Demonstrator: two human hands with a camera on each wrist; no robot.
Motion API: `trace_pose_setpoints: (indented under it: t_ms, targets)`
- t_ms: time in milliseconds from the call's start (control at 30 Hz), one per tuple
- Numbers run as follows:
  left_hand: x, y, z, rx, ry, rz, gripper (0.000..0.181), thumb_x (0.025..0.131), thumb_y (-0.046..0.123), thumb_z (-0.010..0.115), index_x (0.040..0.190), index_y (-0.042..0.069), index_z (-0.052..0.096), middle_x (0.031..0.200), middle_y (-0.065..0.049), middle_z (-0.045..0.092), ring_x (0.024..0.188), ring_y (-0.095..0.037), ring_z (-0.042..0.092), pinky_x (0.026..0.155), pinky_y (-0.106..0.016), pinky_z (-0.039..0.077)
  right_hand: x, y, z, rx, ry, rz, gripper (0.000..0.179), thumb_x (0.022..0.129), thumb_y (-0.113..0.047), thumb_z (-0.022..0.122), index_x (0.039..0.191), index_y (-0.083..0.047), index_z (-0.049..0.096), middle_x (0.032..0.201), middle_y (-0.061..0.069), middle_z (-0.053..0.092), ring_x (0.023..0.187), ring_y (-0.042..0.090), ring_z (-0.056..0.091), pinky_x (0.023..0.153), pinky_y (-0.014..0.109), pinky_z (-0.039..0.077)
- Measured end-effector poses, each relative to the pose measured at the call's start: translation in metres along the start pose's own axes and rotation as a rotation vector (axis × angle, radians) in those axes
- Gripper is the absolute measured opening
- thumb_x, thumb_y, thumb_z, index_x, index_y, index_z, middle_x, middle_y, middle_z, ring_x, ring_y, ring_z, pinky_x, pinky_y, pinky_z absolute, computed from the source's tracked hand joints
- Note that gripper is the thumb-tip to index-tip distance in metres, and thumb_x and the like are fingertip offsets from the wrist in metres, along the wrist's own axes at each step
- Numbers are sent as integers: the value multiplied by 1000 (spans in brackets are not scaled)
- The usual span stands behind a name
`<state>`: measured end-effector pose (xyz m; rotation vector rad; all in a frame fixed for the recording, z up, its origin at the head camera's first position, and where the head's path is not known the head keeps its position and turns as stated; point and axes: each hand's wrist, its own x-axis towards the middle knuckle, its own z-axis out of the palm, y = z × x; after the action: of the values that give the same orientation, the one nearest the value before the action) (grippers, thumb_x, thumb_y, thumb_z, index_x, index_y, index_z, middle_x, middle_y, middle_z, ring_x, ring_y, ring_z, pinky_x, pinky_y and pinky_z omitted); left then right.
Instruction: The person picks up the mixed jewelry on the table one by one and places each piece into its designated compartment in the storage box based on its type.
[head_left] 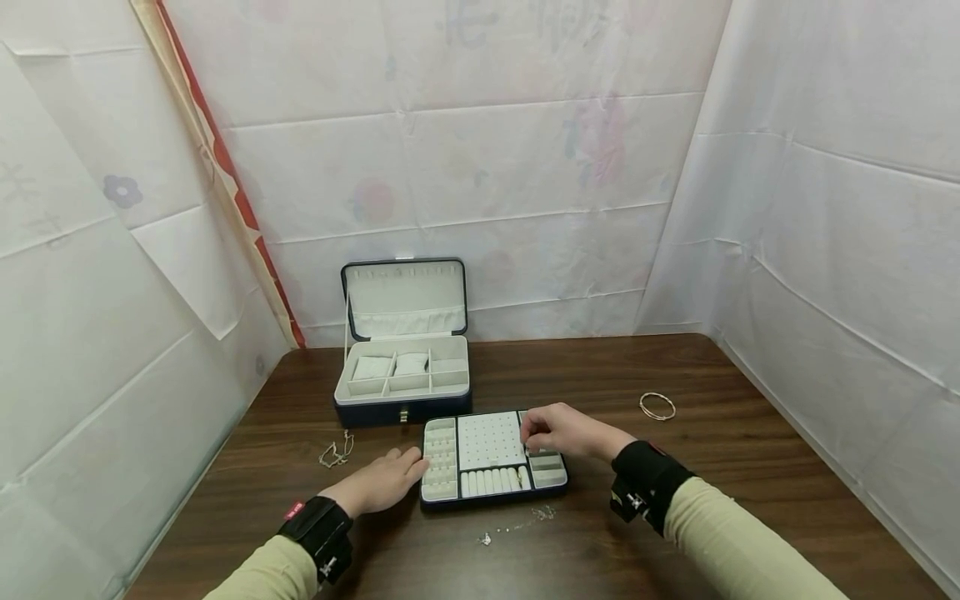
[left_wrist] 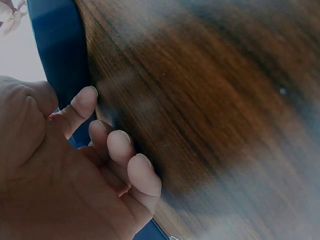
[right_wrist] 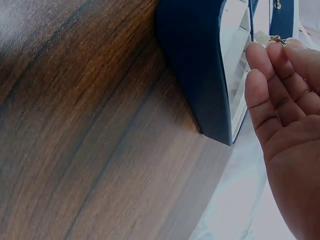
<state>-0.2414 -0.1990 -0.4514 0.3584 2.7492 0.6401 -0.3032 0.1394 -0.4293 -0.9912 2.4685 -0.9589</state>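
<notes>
A shallow navy jewelry tray (head_left: 491, 457) with white lining lies on the table, with a dotted panel, small compartments and a row of ring rolls. My right hand (head_left: 558, 429) is over its right side. Between thumb and fingertips it pinches a small gold-coloured piece of jewelry (right_wrist: 278, 40); whether it is a ring or an earring I cannot tell. My left hand (head_left: 386, 479) rests at the tray's left edge, its fingers loosely bent with fingertips against the navy side. A small gold ring (head_left: 517, 477) sits among the ring rolls near the front right.
Behind the tray stands an open navy jewelry box (head_left: 405, 412), lid up, with cushions in two compartments. A chain bracelet (head_left: 336, 451) lies left, a bangle (head_left: 657, 407) right. In front of the tray lies a thin necklace (head_left: 517, 525) with a pendant. White sheets (head_left: 480, 167) enclose the table.
</notes>
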Motion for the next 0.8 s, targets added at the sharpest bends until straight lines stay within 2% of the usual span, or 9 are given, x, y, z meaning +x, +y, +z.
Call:
trace_pose_setpoints:
  t_ms: [200, 533, 800]
  targets:
    - [0, 0, 0, 3, 1, -1, 25, 111, 38, 37, 103, 19, 51, 105, -10, 50, 102, -29, 54, 87, -54, 43, 1, -1, 3, -9, 2, 8, 7, 103, -13, 62, 100, -14, 68, 92, -5, 66, 79, 8, 56, 73, 30, 49]
    - [0, -1, 1, 4, -1, -1, 24, 111, 38, 37, 101, 19, 49, 101, -8, 47, 95, -27, 50, 84, -51, 41, 3, -2, 9, -23, 1, -11, 7, 103, -12, 62, 101, -13, 68, 94, -6, 66, 80, 9, 58, 73, 29, 49]
    - [0, -1, 1, 6, -6, -1, 25, 111, 38, 36, 104, 19, 50, 104, -9, 49, 100, -29, 52, 86, -52, 41, 5, -2, 12, -46, 11, -21, 8, 103, -11, 61, 100, -13, 69, 94, -5, 66, 80, 7, 59, 72, 28, 49]
